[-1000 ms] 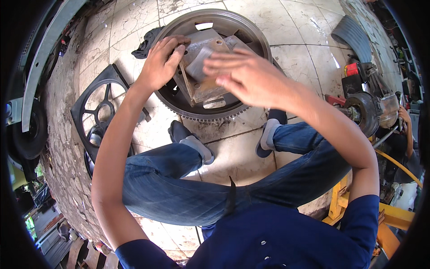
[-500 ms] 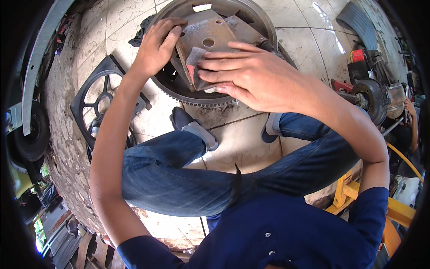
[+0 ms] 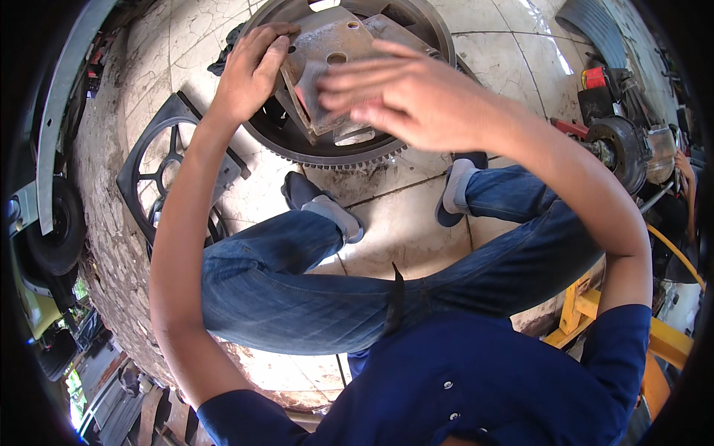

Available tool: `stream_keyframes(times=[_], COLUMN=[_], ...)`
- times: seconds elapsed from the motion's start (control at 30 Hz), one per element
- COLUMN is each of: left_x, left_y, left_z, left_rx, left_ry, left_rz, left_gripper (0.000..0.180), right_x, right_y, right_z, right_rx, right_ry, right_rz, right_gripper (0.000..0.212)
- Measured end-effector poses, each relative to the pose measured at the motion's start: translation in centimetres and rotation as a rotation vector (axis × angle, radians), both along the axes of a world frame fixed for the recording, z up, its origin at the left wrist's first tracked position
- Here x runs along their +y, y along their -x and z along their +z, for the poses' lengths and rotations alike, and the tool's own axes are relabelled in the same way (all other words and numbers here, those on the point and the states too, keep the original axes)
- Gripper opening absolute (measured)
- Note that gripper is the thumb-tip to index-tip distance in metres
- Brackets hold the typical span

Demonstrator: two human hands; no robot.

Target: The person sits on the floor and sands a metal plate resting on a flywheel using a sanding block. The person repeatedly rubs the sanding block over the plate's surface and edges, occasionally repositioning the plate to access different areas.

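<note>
A brown-grey metal plate (image 3: 327,36) with round holes lies tilted on a dark, toothed flywheel (image 3: 331,159) on the floor. At the plate's left edge, my left hand (image 3: 249,74) is closed on it, thumb toward the upper face. My right hand (image 3: 428,100), smeared by motion, lies over the plate's near part with a piece of sandpaper (image 3: 306,80) under its fingers. The sandpaper is grey with a reddish patch, and my fingers hide much of it. A second angled metal part (image 3: 398,39) shows beyond my right hand.
To the left lies a black frame with a spoked ring (image 3: 134,160) beside a rough, worn ledge (image 3: 104,245). A drum-like hub (image 3: 621,152) and a yellow metal frame (image 3: 587,305) stand at the right. Another person's hand (image 3: 683,165) shows at the far right.
My right hand has slid a little farther up the plate, away from me, with the sandpaper. My left hand keeps its hold on the edge. The whole view has shifted slightly.
</note>
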State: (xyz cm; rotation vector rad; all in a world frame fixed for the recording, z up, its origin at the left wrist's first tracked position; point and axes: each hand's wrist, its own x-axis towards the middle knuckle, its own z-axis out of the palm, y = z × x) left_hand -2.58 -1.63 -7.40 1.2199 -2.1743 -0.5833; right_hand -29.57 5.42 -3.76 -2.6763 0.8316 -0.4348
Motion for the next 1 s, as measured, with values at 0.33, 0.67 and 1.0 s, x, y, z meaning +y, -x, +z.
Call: stream_keyframes(times=[0.33, 0.67, 1.0], left_x=[0.0, -0.1, -0.3], left_y=[0.0, 0.5, 0.6], left_z=[0.0, 0.2, 0.1], left_rx=[-0.006, -0.038, -0.002], left_ry=[-0.006, 0.022, 0.07], left_rz=[0.001, 0.019, -0.013], left_gripper=[0.039, 0.038, 0.035], right_x=[1.9, -3.3, -2.7], right_y=[-0.6, 1.9, 2.4], right_z=[1.4, -1.0, -0.3], right_rx=[0.038, 0.047, -0.018], right_ry=[0.031, 0.045, 0.098], right_rz=[0.03, -0.206, -0.07], right_gripper=[0.034, 0.036, 0.036])
